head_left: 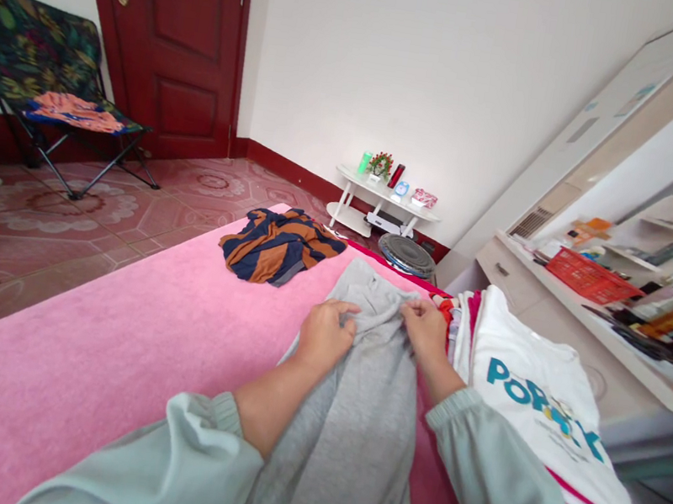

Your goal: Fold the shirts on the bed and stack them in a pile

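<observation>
Grey sweatpants (366, 427) lie lengthwise on the pink bed cover (170, 336), their waistband at the far end. My left hand (328, 334) pinches the cloth at the left side, just below the waistband. At the right corner of the waistband, my right hand (423, 327) has its fingers closed on the fabric. The cloth between both hands is wrinkled. Beyond my left hand, a crumpled navy and brown striped garment (283, 245) rests on the cover. Right of my right hand sits a stack of clothes topped by a white printed T-shirt (536, 386).
A low white table (384, 191) with small items stands against the far wall. Beside it is a round dark-topped object (407, 255). A dresser with a red basket (591, 277) is on the right. A folding chair (35, 59) holding clothing stands near the red door (174, 22).
</observation>
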A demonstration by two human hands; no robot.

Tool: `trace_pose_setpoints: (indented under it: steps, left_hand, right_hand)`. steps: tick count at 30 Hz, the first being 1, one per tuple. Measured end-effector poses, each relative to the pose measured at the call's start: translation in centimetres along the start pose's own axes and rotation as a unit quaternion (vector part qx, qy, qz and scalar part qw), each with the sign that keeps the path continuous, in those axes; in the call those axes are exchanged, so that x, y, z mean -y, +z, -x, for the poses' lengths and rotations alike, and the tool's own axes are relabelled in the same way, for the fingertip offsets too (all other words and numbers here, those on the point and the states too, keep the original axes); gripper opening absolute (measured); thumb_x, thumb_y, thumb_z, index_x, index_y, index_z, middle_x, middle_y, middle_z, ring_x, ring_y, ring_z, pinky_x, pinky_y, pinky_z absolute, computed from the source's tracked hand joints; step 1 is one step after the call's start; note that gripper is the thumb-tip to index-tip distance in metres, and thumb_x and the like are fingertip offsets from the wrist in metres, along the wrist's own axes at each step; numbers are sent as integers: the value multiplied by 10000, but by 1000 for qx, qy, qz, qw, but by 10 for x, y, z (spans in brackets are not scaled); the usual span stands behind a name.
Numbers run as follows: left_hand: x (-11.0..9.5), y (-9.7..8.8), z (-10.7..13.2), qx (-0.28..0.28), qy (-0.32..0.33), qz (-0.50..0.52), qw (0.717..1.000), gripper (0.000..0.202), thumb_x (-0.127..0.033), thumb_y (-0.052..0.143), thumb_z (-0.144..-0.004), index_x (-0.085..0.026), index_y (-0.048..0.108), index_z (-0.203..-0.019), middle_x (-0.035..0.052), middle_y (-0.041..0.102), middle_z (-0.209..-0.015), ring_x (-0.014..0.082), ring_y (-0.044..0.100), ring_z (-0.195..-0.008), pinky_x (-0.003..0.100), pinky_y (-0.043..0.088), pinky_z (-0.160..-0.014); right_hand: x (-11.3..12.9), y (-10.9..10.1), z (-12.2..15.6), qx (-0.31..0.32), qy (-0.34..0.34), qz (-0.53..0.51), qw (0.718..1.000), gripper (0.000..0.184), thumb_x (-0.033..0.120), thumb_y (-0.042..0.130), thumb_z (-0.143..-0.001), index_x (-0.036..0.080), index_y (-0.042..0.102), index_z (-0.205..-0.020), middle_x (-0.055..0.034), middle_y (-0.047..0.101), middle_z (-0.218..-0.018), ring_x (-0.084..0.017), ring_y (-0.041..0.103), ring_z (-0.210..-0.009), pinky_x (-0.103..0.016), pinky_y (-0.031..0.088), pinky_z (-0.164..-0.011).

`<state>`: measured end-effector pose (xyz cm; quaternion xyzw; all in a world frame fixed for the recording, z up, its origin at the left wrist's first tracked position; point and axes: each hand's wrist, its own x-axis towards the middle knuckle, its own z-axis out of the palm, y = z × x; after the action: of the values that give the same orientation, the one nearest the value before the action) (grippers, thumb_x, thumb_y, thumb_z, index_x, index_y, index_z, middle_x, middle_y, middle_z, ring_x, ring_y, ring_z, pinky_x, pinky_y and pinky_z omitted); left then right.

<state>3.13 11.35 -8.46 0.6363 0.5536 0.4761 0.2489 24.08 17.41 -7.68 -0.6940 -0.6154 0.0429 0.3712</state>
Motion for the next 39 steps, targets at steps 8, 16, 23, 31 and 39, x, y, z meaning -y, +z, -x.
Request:
trace_pose_setpoints:
  steps: [8,16,23,31,39]
  left_hand:
    - [4,-1,-20,0,-80,-34,996,415,-402,453,-879,-138,622,-1152,138,693,-1027,246,632,-969,311,453,-823]
    - [-1,12,-82,67,-145,-118,980,538,-542,654,-679,-109,666,-998,229,651,-1101,349,598,-1048,365,446,-810]
    - [2,14,-92,80,-100,-161,979,177,-350,727,-636,-198,656,-691,75,709,-851,256,640,-897,304,448,-751]
    - [25,11,-102,85,-19,-133,987,276,-339,566,-834,-174,605,-1052,30,693,-907,143,639,-822,222,452,-724]
    - [18,15,-100,97,16,-125,987,156,-271,741,-645,-201,635,-735,13,672,-799,190,617,-827,255,438,-740]
  right_hand:
    - [5,22,40,0,-61,58,997,321,236,472,-760,155,593,-1046,-86,596,-1047,-195,557,-911,-298,438,-785]
    - [12,13,45,-13,-64,29,997,264,220,472,-770,173,592,-1000,-64,587,-1005,-182,553,-871,-291,436,-779]
    - [4,16,42,-98,-57,-72,991,278,186,444,-755,134,582,-991,-98,579,-992,-188,559,-817,-342,450,-814]
    - [-4,18,39,-131,-38,-73,988,300,122,420,-716,145,576,-971,-111,581,-957,-232,558,-912,-392,443,-857]
    - [-7,19,38,-119,-34,-51,991,338,132,418,-713,136,586,-1007,-114,599,-984,-220,554,-945,-367,438,-887]
